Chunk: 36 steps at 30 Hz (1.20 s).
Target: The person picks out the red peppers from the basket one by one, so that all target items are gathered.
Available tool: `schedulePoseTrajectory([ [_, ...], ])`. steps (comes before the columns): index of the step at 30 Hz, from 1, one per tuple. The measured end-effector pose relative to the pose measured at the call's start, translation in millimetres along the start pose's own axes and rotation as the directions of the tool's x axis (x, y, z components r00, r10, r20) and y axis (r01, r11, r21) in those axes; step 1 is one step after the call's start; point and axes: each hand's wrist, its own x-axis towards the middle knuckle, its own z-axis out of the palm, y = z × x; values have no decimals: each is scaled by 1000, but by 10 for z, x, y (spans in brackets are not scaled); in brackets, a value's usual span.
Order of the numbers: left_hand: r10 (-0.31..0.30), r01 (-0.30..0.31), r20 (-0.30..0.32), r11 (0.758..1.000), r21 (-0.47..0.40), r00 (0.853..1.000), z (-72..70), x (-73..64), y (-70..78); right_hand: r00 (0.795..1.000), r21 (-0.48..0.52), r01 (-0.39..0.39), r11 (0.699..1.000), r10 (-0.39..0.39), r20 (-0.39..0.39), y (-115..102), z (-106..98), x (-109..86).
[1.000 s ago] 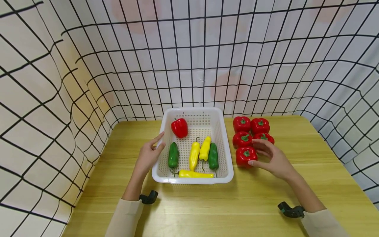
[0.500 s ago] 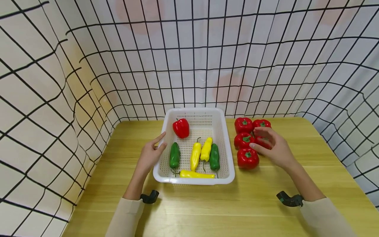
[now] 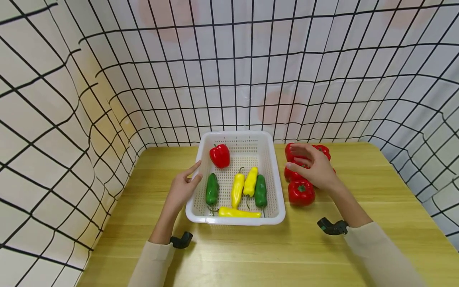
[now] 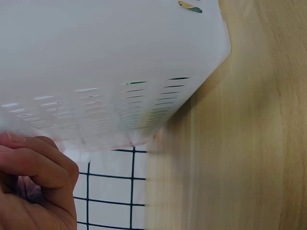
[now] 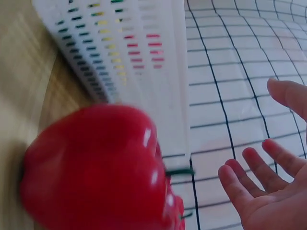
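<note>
A white perforated plastic basket [image 3: 236, 220] stands on the wooden table. My left hand [image 3: 181, 190] holds its left rim; in the left wrist view, curled fingers [image 4: 43, 165] lie against the outer wall. Inside are a red bell pepper [image 3: 220, 156], two green peppers [image 3: 212, 189] and three yellow peppers [image 3: 238, 190]. To the basket's right sits a cluster of several red bell peppers [image 3: 301, 193]. Over this cluster hovers my right hand [image 3: 317, 169], its fingers spread, nothing in it, partly hiding the peppers behind. A large bell pepper [image 5: 96, 167] fills the right wrist view's lower left.
A white cloth with a black grid [image 3: 247, 71] rises behind the table and on both sides. The wooden tabletop [image 3: 251, 255] extends in front of the basket and to either side. A small black wrist camera [image 3: 181, 240] is strapped to each forearm.
My right hand first moved up and away from the front bell pepper, then leftward over the back of the cluster. The left hand stays at the basket rim.
</note>
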Motion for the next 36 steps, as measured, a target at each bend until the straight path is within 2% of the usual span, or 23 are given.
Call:
schedulePoseTrajectory([
  [6, -3, 3, 8, 1000, -15, 1000, 3, -4, 11, 1000, -46, 0, 999, 1, 19, -125, 155, 183],
  [14, 1, -1, 1, 1000, 1, 1000, -3, -24, -6, 997, 3, 48, 999, -48, 62, -349, 400, 485],
  [21, 17, -17, -4, 1000, 4, 1000, 16, -13, -17, 995, 40, 61, 997, -64, 83, -533, 586, 715],
  [27, 22, -22, -2, 1000, 0, 1000, -1, -8, -13, 988, 59, 71, 996, -79, 130, -626, 749, 890],
  [36, 30, -30, -11, 1000, -5, 999, -5, -3, -10, 978, 34, -10, 999, 2, 208, -628, 1001, 1114],
])
